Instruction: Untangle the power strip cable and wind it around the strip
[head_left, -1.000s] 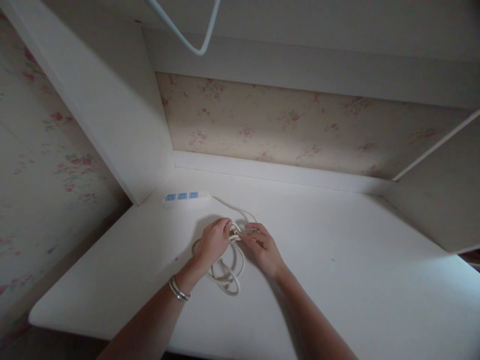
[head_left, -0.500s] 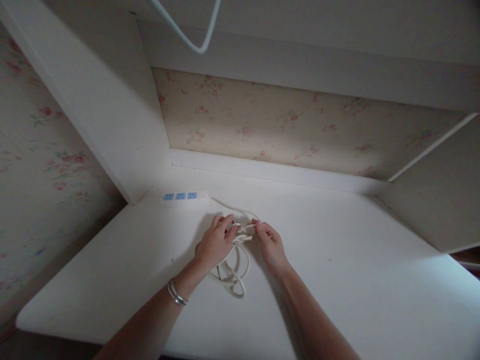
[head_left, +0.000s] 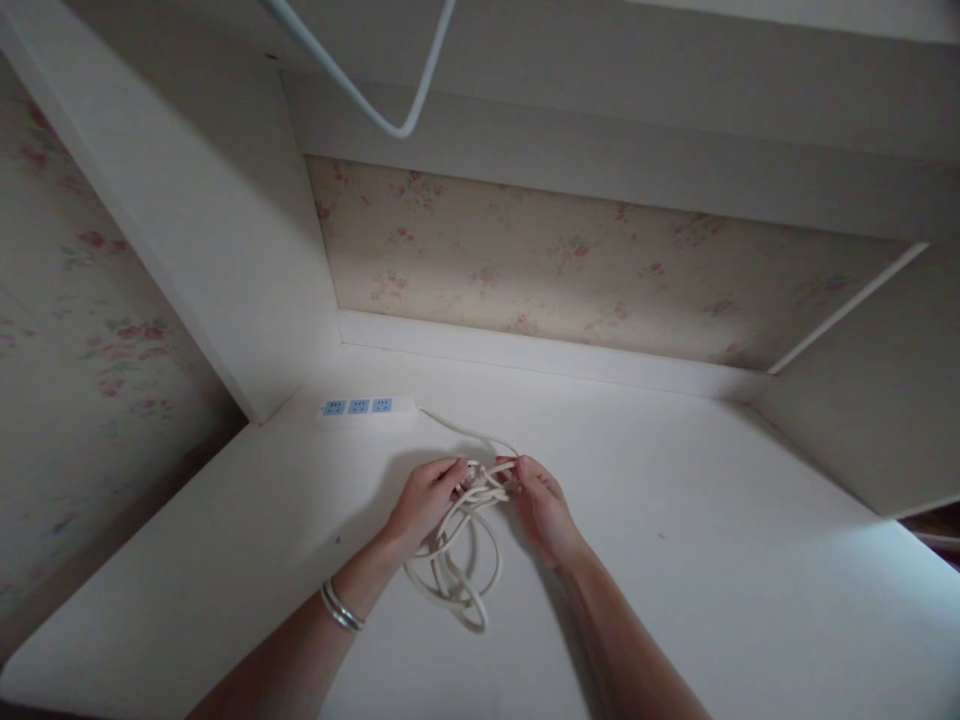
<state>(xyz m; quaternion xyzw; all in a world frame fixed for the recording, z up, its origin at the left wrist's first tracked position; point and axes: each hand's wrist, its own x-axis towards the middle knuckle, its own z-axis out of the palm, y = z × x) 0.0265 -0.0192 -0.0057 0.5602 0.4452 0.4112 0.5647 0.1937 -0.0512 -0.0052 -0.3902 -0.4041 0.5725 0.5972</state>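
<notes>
A white power strip (head_left: pixel 405 407) with three blue socket blocks lies near the back left of the white desk. Its off-white power cord (head_left: pixel 461 430) runs right from the strip to a tangled bundle between my hands. My left hand (head_left: pixel 424 500) pinches the tangle from the left, its fingertips partly hidden by the cord. On the other side, my right hand (head_left: pixel 546 510) grips a strand between thumb and fingers. Loose loops of the cord hang and lie below the hands, over the desk surface.
The white desk (head_left: pixel 720 560) meets a low back ledge (head_left: pixel 525 350) and a flower-patterned wall (head_left: pixel 480 250). White side panels stand left (head_left: pixel 225 230) and right (head_left: pixel 862 400). A pale bent rod or tube (head_left: pixel 405 130) hangs down at the top.
Both hands still hold the cord. My left hand has turned, its fingers now closer around the tangle, and the loops have spread slightly. The whole view has shifted a little.
</notes>
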